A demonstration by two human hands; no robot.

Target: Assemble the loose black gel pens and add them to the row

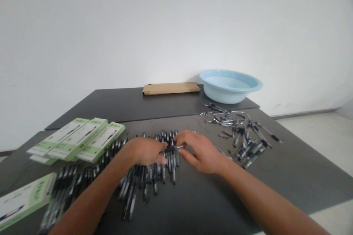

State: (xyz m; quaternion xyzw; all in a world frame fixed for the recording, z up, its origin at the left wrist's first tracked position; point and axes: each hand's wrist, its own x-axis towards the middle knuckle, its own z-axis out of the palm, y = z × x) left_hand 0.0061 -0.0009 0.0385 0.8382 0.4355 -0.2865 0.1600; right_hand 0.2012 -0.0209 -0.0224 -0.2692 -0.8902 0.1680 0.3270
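Between my two hands, a pen (171, 149) with a black grip section lies roughly level above the pile. My left hand (150, 150) pinches its left end, and my right hand (200, 151) has thumb and fingers closed at its pale right end. Below and left of the hands, many capped pens (154, 178) are spread side by side on the dark table, most pointing toward me. Part of that row is hidden behind my left forearm. Another heap of loose pens and pen parts (248, 147) lies to the right of my right hand.
Green-and-white pen boxes (74, 137) are stacked at the left, with another box (26, 202) nearer me. A flat brown cardboard box (171, 88) and a light blue basin (230, 86) stand at the back near the white wall. The dark table (292, 176) ends at the right.
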